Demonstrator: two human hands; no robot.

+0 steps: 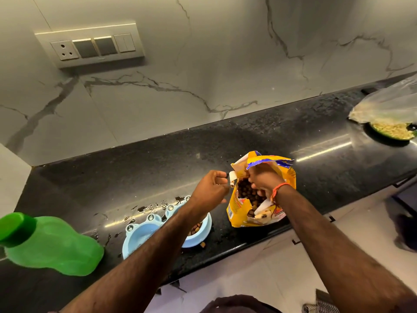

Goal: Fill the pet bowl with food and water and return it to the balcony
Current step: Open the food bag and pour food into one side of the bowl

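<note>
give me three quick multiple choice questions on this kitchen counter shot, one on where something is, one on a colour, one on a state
1. Where is the green bottle relative to the blue pet bowl?
A. to its left
B. to its right
C. inside it

2. What colour is the food bag, mainly?
A. red
B. yellow
C. white

3. What is the right hand doing?
A. resting flat on the counter
B. holding the bottle
C. reaching inside the open bag

Answers:
1 A, the bottle lies at the frame's left edge, left of the bowl.
2 B, its printed outside is yellow.
3 C, its fingers are among the brown kibble while the left hand pinches the bag's torn edge.
</note>
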